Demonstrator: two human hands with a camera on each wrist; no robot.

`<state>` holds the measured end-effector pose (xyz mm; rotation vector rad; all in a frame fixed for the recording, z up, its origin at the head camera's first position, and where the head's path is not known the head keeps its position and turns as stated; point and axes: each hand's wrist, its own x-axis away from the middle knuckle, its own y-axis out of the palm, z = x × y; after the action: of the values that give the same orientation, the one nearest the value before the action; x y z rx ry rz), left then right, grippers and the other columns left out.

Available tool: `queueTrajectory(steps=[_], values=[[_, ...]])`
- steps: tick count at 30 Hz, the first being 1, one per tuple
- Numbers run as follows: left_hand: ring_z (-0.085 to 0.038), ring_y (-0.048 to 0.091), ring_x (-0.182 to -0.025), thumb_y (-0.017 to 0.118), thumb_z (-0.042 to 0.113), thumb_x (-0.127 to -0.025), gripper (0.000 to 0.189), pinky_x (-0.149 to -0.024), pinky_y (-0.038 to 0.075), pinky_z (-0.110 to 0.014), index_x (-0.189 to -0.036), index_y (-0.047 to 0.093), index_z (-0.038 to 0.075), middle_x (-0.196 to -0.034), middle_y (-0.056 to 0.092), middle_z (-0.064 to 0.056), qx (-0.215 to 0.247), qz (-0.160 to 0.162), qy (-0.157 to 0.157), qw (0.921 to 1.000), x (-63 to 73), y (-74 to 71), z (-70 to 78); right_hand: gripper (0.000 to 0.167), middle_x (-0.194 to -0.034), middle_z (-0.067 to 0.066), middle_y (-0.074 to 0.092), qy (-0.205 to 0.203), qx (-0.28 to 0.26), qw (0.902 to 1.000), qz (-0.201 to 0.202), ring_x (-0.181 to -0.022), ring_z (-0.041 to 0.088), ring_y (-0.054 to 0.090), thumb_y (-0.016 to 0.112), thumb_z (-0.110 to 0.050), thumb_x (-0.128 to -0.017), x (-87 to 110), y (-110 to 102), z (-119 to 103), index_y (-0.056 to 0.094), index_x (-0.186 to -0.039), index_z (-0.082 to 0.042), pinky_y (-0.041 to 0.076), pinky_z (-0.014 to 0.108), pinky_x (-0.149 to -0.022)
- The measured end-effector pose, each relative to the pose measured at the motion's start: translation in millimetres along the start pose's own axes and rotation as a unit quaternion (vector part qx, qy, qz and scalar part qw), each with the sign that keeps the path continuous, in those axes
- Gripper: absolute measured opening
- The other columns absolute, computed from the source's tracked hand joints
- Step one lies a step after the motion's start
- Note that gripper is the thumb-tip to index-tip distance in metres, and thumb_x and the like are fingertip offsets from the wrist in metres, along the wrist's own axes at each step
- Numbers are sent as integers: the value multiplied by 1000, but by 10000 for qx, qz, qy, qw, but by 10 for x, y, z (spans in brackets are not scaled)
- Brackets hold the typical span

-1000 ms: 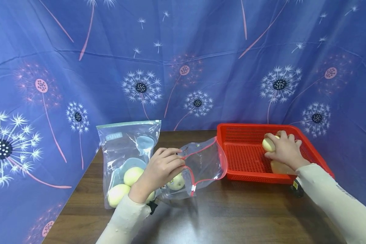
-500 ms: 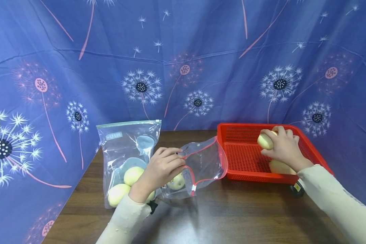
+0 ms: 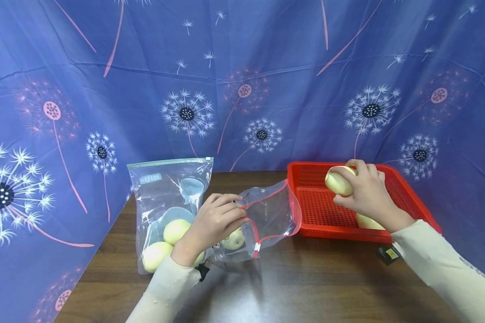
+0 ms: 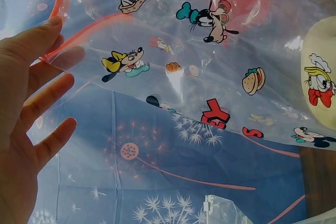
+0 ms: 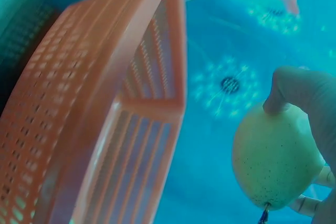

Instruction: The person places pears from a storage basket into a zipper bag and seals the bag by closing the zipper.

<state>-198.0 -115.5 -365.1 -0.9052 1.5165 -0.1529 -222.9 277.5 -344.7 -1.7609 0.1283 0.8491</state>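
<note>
My right hand [image 3: 365, 190] grips a pale yellow-green pear [image 3: 339, 181] above the red basket. The right wrist view shows thumb and fingers around that pear [image 5: 275, 156], its dark stem pointing down. My left hand [image 3: 213, 220] pinches the rim of a clear zip bag [image 3: 268, 213] with red edging, between thumb and forefinger. In the left wrist view this bag [image 4: 173, 51] has cartoon prints, and the other fingers of the left hand [image 4: 26, 98] are spread. One pear [image 3: 233, 240] lies inside it, partly covered by the hand. The bag's mouth gapes toward the basket.
The red perforated basket [image 3: 319, 233] stands at the right with another pear [image 3: 369, 221] in it, partly behind the wrist. Upright at the left is a green-topped clear bag [image 3: 161, 197] holding several pears [image 3: 156, 256]. A blue dandelion-print cloth [image 3: 242, 54] hangs behind the wooden table [image 3: 307, 287].
My right hand has lifted the pear from the basket and moved it up and to the left. The left hand and both bags look unmoved.
</note>
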Motion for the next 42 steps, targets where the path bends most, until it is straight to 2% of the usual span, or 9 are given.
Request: queueTrajectory(steps=[6,12,25,33,38,42], values=[[-23,68,-101,78,17,-85,10,-80,51,-37,-86,70,10,-83,72,4,-6,21,19,10000,-1,6,-2,57,-117,24,50,-571,-177,9975,375,-92,44,46,75,-19,-61,-25,-57,-273,62,-116,-18,31,55,-68],[-22,67,-101,78,17,-85,10,-79,50,-37,-86,70,11,-84,72,3,-6,32,-7,10000,-2,7,-4,56,-118,21,52,-1054,-329,9923,564,-94,41,48,75,-21,-61,-36,-76,-507,64,-115,-18,32,53,-69],[-22,67,-102,81,15,-81,12,-80,51,-36,-86,71,11,-84,72,4,-49,-2,1,10000,-2,12,18,59,-117,22,54,-2163,-528,9712,849,-92,40,52,75,-22,-59,6,82,-902,64,-117,-20,38,55,-68],[-22,67,-102,76,17,-88,9,-80,50,-36,-87,71,10,-84,72,4,-13,-19,-19,10000,-7,15,31,59,-120,19,55,-2422,-739,9662,486,-93,34,53,79,-22,-57,39,222,-1061,68,-115,-22,42,49,-73],[-23,68,-101,81,15,-81,12,-80,51,-37,-87,71,10,-84,72,3,13,-2,-11,10000,-20,15,31,63,-121,19,53,-2585,-972,9610,141,-99,33,52,83,-17,-57,51,333,-1117,66,-118,-21,51,45,-73],[-23,68,-101,81,15,-81,13,-80,50,-37,-87,71,10,-84,72,3,18,-13,-21,10000,-24,15,36,64,-122,19,52,-2613,-1085,9591,-96,-101,33,51,85,-16,-59,65,422,-1125,64,-119,-21,53,43,-71]])
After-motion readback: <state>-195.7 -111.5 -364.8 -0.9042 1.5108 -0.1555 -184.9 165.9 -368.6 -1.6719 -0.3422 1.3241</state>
